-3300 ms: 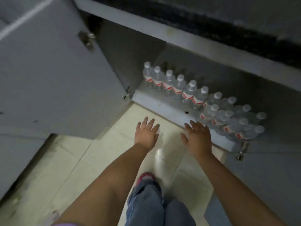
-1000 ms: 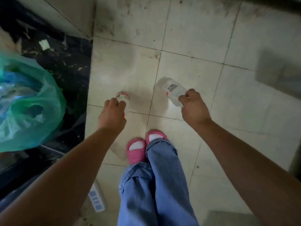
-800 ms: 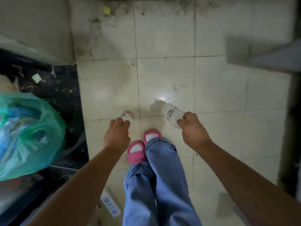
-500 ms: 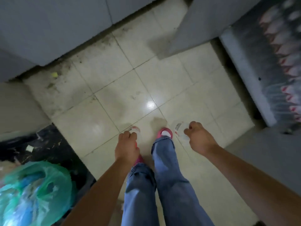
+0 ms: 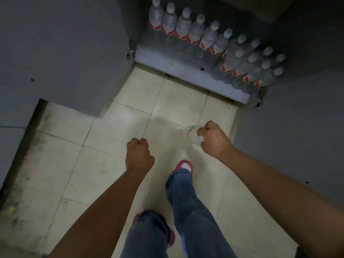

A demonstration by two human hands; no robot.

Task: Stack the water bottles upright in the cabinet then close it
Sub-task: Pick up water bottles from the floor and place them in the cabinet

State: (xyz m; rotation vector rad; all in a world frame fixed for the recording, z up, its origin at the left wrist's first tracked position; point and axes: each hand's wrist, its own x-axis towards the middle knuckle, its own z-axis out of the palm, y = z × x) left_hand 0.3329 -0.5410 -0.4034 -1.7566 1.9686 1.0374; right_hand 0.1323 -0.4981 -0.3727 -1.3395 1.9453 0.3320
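The left hand (image 5: 140, 155) is curled into a fist over the tiled floor (image 5: 119, 164); a sliver of red shows at its edge, but whatever it grips is hidden, so its contents cannot be told. The right hand (image 5: 214, 139) is wrapped around a clear water bottle (image 5: 192, 134) with a red-edged label, most of the bottle covered by the fingers. Ahead, the open cabinet (image 5: 186, 66) holds upright white-capped bottles (image 5: 195, 32): a row of six along the back, then a tight cluster of about nine at the right, the dim light making that count uncertain. The cabinet's top is cut off. Grey doors (image 5: 65, 53) stand open on both sides. Two jean-clad legs and pink slippers (image 5: 184, 165) show below.
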